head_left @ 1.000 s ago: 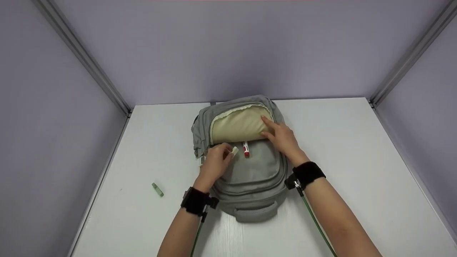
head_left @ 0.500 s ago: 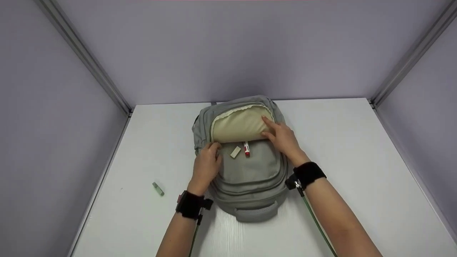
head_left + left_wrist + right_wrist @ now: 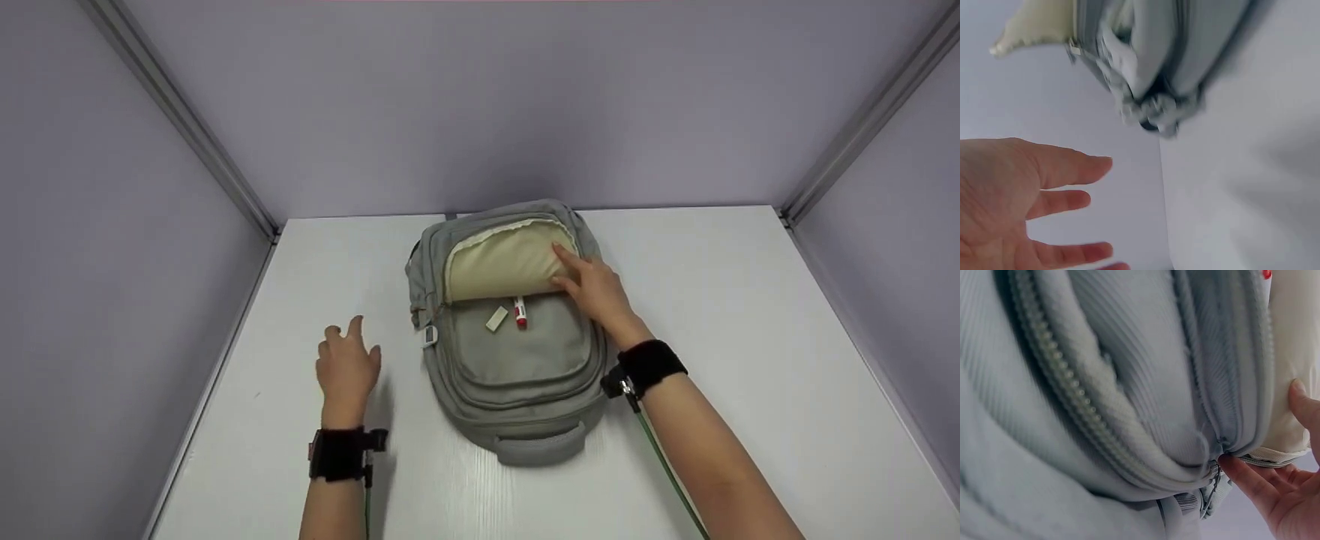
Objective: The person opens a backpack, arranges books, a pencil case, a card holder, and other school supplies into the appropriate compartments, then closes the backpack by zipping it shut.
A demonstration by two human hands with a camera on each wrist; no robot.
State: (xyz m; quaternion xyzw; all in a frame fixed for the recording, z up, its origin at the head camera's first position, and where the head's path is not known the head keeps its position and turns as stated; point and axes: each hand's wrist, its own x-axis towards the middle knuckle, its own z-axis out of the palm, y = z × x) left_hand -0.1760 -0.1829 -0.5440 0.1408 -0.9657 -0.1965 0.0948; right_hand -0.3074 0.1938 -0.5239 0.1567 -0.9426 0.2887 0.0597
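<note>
A grey backpack (image 3: 525, 360) lies on the white table with its carry handle towards me. Its pocket flap is folded back, showing the cream lining (image 3: 495, 270). My right hand (image 3: 598, 295) holds the flap at its right side; in the right wrist view one fingertip (image 3: 1299, 389) presses the lining and another touches the zipper's corner. On the grey front panel rest a small whitish block (image 3: 496, 319), which looks like an eraser, and a red-capped white marker (image 3: 520, 313), its far end under the folded flap. My left hand (image 3: 346, 367) hovers left of the backpack, fingers spread, holding nothing.
A small white tag (image 3: 429, 336) hangs at the backpack's left side. Pale panels (image 3: 480, 105) stand behind the table (image 3: 697, 300) and on both sides. Green cables (image 3: 664, 457) run along both forearms from the black wrist straps.
My left hand let go of the whitish block on the backpack, then moved left and towards me over the table. It now covers the small green stick-like item. The right hand stays put.
</note>
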